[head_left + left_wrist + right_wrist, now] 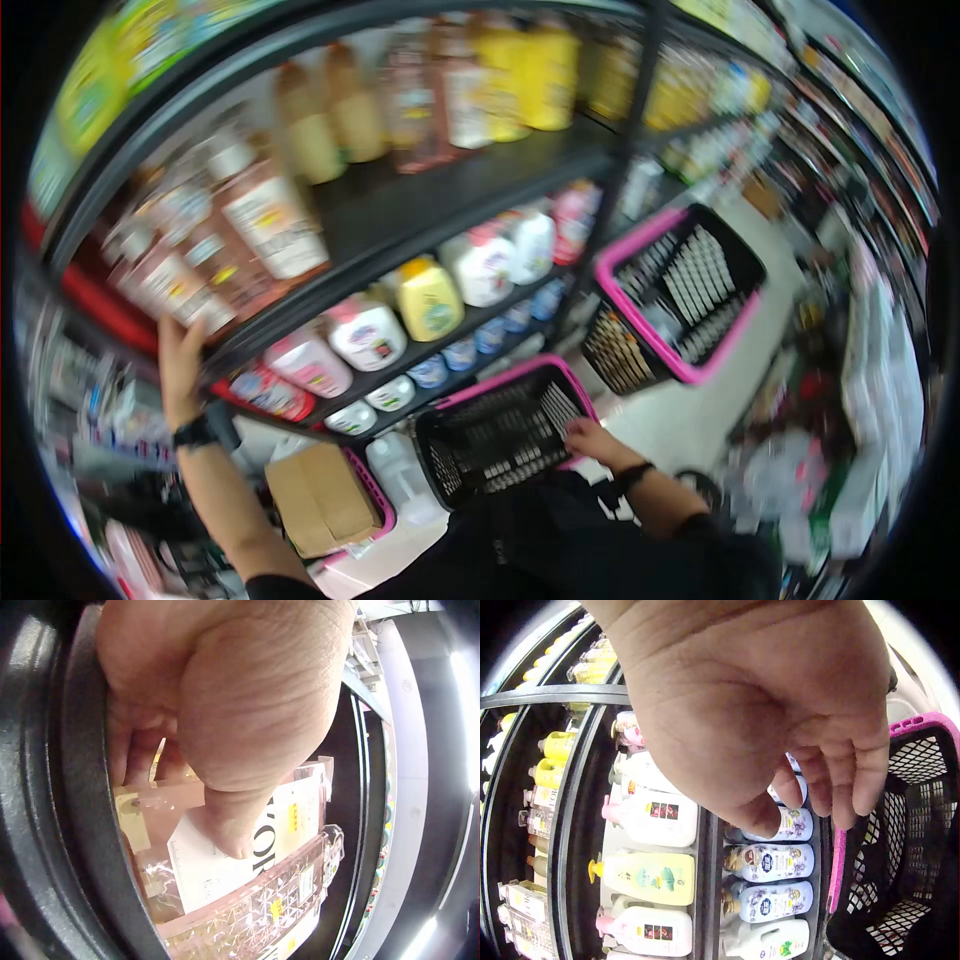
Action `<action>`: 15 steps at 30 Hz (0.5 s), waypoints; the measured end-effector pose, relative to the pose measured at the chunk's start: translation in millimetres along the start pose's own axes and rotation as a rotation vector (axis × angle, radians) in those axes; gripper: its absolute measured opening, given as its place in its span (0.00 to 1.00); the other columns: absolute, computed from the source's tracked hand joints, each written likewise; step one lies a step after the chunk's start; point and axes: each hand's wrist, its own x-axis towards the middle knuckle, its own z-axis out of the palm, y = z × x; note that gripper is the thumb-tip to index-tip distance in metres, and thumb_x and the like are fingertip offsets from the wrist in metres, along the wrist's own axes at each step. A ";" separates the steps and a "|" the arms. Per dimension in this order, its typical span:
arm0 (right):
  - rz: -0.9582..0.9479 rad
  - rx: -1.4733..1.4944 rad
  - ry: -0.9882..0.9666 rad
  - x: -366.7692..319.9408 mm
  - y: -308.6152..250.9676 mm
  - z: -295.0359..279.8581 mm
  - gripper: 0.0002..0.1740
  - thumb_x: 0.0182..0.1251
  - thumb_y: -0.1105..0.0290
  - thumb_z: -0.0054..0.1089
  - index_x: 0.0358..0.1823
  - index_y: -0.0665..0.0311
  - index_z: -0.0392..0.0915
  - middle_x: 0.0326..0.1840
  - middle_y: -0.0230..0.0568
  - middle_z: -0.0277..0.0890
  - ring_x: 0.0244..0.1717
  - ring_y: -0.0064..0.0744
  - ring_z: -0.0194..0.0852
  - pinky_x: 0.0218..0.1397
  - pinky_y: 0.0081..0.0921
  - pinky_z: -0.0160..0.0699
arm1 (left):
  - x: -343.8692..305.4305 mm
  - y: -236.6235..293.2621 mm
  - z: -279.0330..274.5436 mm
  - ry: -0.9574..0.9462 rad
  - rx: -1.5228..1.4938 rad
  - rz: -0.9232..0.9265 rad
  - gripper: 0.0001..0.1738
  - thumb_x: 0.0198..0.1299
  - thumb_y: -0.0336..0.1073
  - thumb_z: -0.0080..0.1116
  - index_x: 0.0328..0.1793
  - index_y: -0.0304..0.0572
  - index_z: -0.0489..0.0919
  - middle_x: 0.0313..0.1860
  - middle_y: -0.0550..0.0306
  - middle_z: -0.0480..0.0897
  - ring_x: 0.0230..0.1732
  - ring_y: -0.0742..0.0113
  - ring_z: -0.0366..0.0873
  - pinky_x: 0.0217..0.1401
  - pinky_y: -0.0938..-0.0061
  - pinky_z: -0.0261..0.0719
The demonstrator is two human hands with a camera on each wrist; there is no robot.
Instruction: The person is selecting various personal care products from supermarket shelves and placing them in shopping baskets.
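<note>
On the upper shelf's near end, my left hand (pixel 182 372) grips the lower part of a clear pink pump bottle (pixel 172 282). The left wrist view shows that hand (pixel 240 690) with its thumb across the white label of the pink bottle (pixel 289 821) and its fingers round the far side. Another pink bottle (pixel 259 915) stands beside it. My right hand (pixel 604 446) is over the near rim of a black basket with a pink edge (pixel 582 386). Its fingers hang loosely bent and hold nothing; in the right wrist view the hand (pixel 757 712) is left of the basket (pixel 930 724).
Lower shelves carry white, pink and yellow bottles (pixel 430 300) and a row of blue ones (pixel 776 862). A second pink-edged basket (pixel 740 325) stands on the aisle floor (pixel 650 420). A cardboard box (pixel 320 500) sits at the lower left beside a clear jug (pixel 400 475).
</note>
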 end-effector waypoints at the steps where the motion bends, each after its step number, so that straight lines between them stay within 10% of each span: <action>1: -0.027 -0.078 0.003 -3.5 -1.8 -3.1 0.23 0.66 0.67 0.63 0.60 0.69 0.73 0.38 0.38 0.80 0.36 0.27 0.79 0.37 0.26 0.79 | 2.7 -8.1 -9.7 -0.005 0.121 -0.047 0.20 0.68 0.32 0.59 0.63 0.34 0.70 0.54 0.56 0.78 0.52 0.69 0.75 0.58 0.72 0.73; 8: -0.160 -0.084 0.195 -27.1 -39.2 -68.2 0.22 0.64 0.63 0.65 0.56 0.65 0.78 0.43 0.40 0.83 0.42 0.33 0.82 0.43 0.31 0.83 | 0.3 -36.4 -13.0 0.290 0.302 0.179 0.36 0.73 0.34 0.54 0.80 0.26 0.52 0.76 0.38 0.65 0.73 0.54 0.66 0.76 0.62 0.63; 12: -0.339 -0.374 0.434 -37.7 -98.9 -158.9 0.17 0.63 0.60 0.63 0.49 0.63 0.81 0.41 0.45 0.85 0.42 0.40 0.84 0.47 0.35 0.81 | -80.9 -15.5 59.8 0.650 0.514 0.359 0.33 0.73 0.38 0.57 0.74 0.21 0.61 0.71 0.33 0.70 0.70 0.50 0.71 0.74 0.60 0.68; 15: -0.304 -0.441 0.658 -28.4 -138.2 -234.3 0.17 0.60 0.62 0.64 0.46 0.66 0.81 0.38 0.49 0.84 0.41 0.45 0.84 0.45 0.38 0.81 | -164.9 -35.0 144.2 0.542 0.583 0.056 0.28 0.74 0.39 0.55 0.70 0.24 0.67 0.67 0.38 0.73 0.67 0.52 0.70 0.73 0.61 0.66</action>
